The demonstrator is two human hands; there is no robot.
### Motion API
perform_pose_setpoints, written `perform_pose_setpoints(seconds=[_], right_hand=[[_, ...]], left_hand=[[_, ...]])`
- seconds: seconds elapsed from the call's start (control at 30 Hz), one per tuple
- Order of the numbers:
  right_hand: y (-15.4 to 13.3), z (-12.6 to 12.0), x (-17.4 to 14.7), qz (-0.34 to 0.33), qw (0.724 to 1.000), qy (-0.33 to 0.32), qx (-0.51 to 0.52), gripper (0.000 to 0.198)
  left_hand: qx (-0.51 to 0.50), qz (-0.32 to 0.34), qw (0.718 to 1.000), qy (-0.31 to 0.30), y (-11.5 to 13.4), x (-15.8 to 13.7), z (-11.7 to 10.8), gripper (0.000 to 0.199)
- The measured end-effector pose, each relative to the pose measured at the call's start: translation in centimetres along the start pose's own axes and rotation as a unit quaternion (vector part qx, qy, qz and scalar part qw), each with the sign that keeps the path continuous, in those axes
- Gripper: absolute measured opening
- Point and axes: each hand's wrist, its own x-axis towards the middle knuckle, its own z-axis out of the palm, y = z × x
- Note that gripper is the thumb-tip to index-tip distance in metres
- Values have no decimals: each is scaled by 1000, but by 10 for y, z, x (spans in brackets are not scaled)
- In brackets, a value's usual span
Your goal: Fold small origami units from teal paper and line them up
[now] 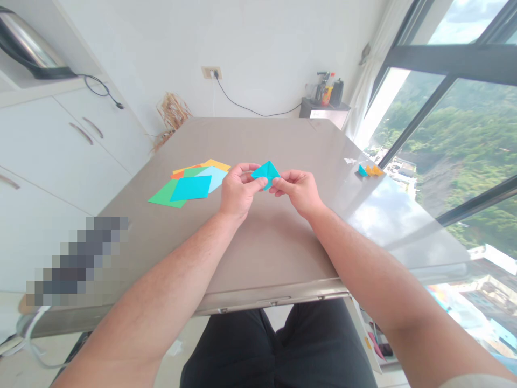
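A small folded piece of blue origami paper point(269, 168) is held up over the middle of the table, its pointed top facing away from me. My left hand point(239, 188) pinches its left side, thumb on the near face and fingers behind. On the right side, my right hand point(298, 188) grips the lower corner between thumb and fingers. Creases run across the face of the paper. To the left of my left hand lies a fanned pile of coloured sheets, with a blue sheet point(191, 188) on top and a green sheet point(166, 195) beneath it.
Small folded paper pieces, blue point(362, 171) and yellow point(376, 170), stand near the table's right edge by the window. The grey table point(258, 242) reaches to the wall. A pixelated object point(78, 261) lies at the left edge. Bottles point(328, 90) stand on a cabinet behind.
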Motion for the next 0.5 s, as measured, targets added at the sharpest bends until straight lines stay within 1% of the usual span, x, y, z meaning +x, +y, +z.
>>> perform_pose_setpoints(seconds=[0.27, 0.5], right_hand=[[1, 1, -1, -9, 1000, 9, -28, 17], [2, 1, 1, -10, 999, 27, -21, 21]], left_hand=[[12, 0, 1000, -13, 1, -1, 1, 38], [-29, -55, 998, -12, 5, -3, 0, 41]])
